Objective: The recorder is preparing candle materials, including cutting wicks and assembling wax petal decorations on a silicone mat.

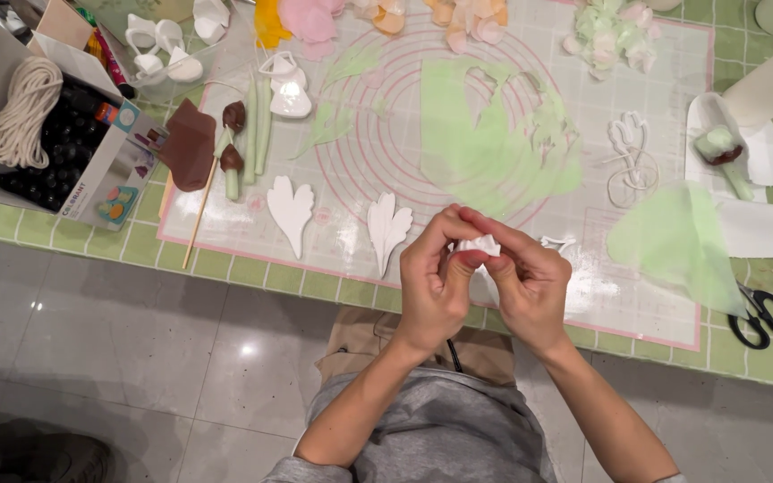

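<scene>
We pinch a small white piece of modelling paste (478, 244) between both hands above the near edge of the mat.

Our left hand (434, 284) and right hand (527, 279) both close fingertips on the white piece, thumbs touching it, over the clear rolling mat (583, 161). Two white leaf-shaped cutouts (292, 211) lie just left; a rolled green sheet (485, 134) lies beyond, scissors (760, 315) far right.

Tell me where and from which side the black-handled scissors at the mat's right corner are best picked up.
Probably by the handle loops. The scissors lie flat on the green tiled table, loops toward the near edge, blades partly under the pale green sheet. Come from the near right side, away from that sheet. Both the left hand and right hand pinch a small white piece.
</scene>
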